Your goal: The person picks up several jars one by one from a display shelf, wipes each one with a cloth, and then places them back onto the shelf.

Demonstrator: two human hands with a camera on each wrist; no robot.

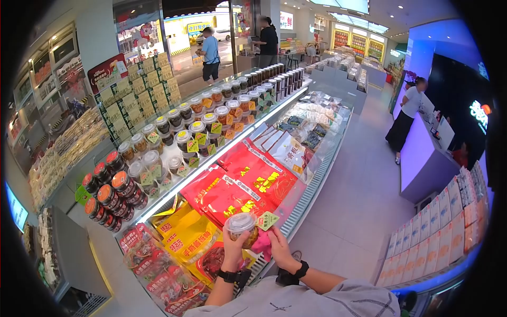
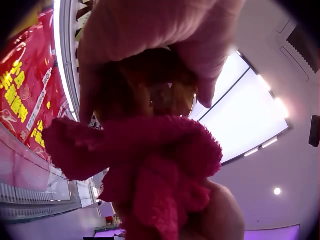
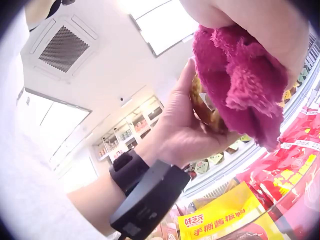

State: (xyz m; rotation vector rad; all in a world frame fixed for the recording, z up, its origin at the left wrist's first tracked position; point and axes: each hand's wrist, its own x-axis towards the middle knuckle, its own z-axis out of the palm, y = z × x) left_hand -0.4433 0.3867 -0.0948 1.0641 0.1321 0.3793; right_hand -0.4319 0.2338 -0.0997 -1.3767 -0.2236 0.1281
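Observation:
My left hand (image 1: 232, 247) grips a small clear jar (image 1: 241, 227) of brownish food with a clear lid and a green-yellow tag (image 1: 268, 220). It holds the jar up over the display's front edge. My right hand (image 1: 279, 247) holds a pink fluffy cloth (image 1: 262, 248) against the jar's side. In the left wrist view the left hand's fingers (image 2: 150, 25) curl round the jar (image 2: 150, 95), with the cloth (image 2: 150, 160) bunched below it. The right wrist view shows the cloth (image 3: 240, 75) under the right hand (image 3: 260, 20), pressed on the jar (image 3: 205, 112) in the left hand (image 3: 175, 130).
Below the hands lie red bags (image 1: 248, 182) and yellow bags (image 1: 187, 238) in an open display. A lit upper shelf (image 1: 211, 153) carries rows of lidded jars (image 1: 200, 124). A tiled aisle (image 1: 359, 185) runs right, with a person (image 1: 405, 119) at a counter and boxed goods (image 1: 438, 232).

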